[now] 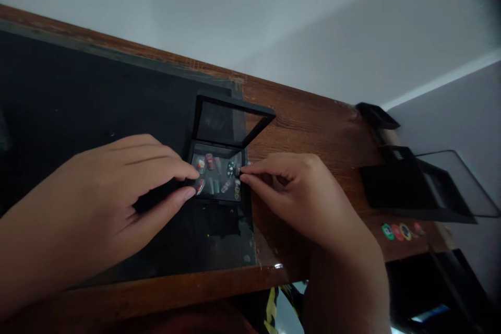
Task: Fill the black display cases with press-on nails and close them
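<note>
Ideally, we work lightly, the case (219, 200) of nail tips (231, 168) flat on the bench (313, 120); our left hand (113, 188) parts its grip beside it; whether our right hand (297, 182) grips one, we cannot tell.

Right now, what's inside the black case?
The black case holds two rows of decorated false nails. The left hand and right hand hide bits of its side edges.

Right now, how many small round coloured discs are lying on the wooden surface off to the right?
4, in a row: a green disc leftmost, then a red disc, a yellow-rimmed disc and, rightmost, a blurred reddish disc. Others may be hidden.
</note>
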Motion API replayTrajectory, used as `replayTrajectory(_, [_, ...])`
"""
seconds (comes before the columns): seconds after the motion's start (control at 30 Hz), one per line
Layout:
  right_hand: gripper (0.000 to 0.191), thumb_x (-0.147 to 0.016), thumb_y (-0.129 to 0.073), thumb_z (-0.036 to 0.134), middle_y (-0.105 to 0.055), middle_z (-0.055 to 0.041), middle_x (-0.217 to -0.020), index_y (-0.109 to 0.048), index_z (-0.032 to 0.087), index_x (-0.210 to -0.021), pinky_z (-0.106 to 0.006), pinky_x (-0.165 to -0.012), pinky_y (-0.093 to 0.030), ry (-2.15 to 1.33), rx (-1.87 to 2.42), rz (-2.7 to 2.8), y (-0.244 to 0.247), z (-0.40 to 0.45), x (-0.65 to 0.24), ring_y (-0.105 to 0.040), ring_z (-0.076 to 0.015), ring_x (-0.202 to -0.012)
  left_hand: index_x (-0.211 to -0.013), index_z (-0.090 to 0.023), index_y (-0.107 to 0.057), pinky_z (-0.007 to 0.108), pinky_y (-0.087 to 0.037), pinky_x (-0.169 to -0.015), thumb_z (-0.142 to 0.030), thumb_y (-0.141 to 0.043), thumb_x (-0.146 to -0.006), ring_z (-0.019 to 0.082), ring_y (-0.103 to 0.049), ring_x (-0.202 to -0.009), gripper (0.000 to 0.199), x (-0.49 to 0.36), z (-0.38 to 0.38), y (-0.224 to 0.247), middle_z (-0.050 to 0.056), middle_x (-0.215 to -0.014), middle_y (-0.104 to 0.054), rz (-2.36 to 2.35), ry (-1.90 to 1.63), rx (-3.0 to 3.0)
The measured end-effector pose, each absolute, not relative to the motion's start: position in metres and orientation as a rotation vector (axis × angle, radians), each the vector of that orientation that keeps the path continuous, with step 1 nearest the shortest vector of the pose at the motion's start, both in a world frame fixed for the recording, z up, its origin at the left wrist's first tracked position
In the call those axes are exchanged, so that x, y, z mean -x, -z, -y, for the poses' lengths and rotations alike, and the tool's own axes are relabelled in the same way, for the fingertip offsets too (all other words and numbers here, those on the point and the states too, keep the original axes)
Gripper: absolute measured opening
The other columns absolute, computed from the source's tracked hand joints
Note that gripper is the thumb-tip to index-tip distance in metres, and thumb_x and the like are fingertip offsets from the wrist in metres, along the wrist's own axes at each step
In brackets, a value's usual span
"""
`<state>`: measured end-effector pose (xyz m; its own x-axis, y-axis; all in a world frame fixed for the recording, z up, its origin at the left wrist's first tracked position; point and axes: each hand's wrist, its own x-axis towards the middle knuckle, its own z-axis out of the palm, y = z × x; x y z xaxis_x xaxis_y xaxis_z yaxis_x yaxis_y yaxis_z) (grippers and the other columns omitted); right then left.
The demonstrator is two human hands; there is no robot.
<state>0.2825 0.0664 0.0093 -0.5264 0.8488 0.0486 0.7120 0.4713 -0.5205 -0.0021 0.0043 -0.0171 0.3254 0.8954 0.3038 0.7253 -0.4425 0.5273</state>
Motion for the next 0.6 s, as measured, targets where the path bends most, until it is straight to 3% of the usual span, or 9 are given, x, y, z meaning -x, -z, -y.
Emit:
replayTrajectory(0.13, [0.015, -0.1, -0.081, 0.015, -0.091, 0.0006, -0.097, -0.093, 0.025, -0.102, -0.031, -0.068, -0.051, -0.628, 1.307, 2.437, -0.009, -0.066, -0.282, -0.081, -0.0186, -0.084, -0.123, -0.033, -0.081, 0.044, -0.056, -0.097, -0.04, -0.06, -0.113, 0.026, -0.074, -0.107, 0.025, 0.004, -0.008, 0.02, -0.001, -0.117, -0.084, -1.44, -0.765, -2.464])
replayTrajectory(0.4, [0.015, -0.102, -0.079, 0.016, -0.091, 0.001, -0.098, -0.092, 0.023, -0.101, -0.03, -0.069, -0.053, -0.625, 1.247, 2.375, -0.01, -0.064, -0.282, -0.082, -0.0172, -0.083, -0.123, -0.036, -0.081, 0.044, -0.054, -0.091, -0.048, -0.063, -0.111, 0.028, -0.074, -0.103, 0.024, 0.009, -0.009, 0.031, 0.0, -0.111, -0.082, -1.43, -0.687, -2.418])
replayTrajectory(0.6, [0.011, -0.1, -0.082, 0.015, -0.086, 0.0016, -0.086, -0.091, 0.021, -0.099, -0.028, -0.066, -0.05, -0.684, 1.116, 2.372, -0.011, -0.063, -0.281, -0.075, -0.0131, -0.073, -0.127, -0.04, -0.081, 0.037, -0.048, -0.068, -0.058, -0.068, -0.105, 0.022, -0.069, -0.076, 0.031, 0.009, -0.008, 0.033, -0.001, -0.089, -0.074, -1.579, -0.63, -2.293])
